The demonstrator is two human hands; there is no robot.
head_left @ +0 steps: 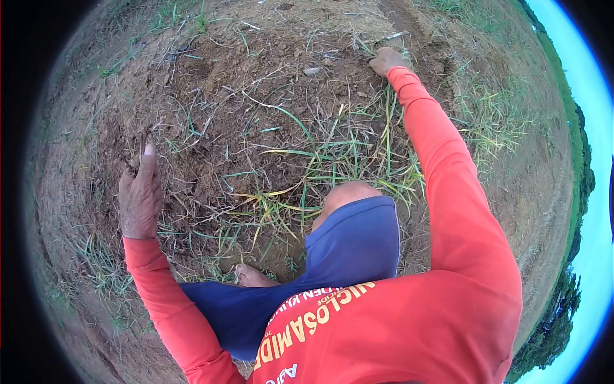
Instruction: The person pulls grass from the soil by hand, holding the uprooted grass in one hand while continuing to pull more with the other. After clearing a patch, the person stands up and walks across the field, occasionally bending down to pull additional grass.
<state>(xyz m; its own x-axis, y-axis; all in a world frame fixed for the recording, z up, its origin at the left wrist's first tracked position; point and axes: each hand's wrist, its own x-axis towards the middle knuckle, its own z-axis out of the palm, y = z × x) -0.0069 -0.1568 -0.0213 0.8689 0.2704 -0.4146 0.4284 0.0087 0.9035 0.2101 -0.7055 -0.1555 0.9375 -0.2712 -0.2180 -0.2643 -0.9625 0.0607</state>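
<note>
My left hand (141, 201) is low over the soil on the left, thumb stretched upward and the other fingers curled mostly out of sight. Thin brown bits show at its fingertips, possibly roots or a tool tip; I cannot make out which. Far forward on the right, my right hand (387, 61) reaches to the ground with its fingers closed. A few thin green blades (364, 48) show at those fingertips, but what they grip is hidden. Between my hands lies loose brown soil (217, 89) scattered with cut leaves and dry stems.
Green and yellowing grass-like plants (268, 208) grow in front of my bent knee (348, 192). A bare foot (252, 276) rests on the ground. A small pale piece (312, 71) lies on the soil. More grass (492, 121) stands at the right.
</note>
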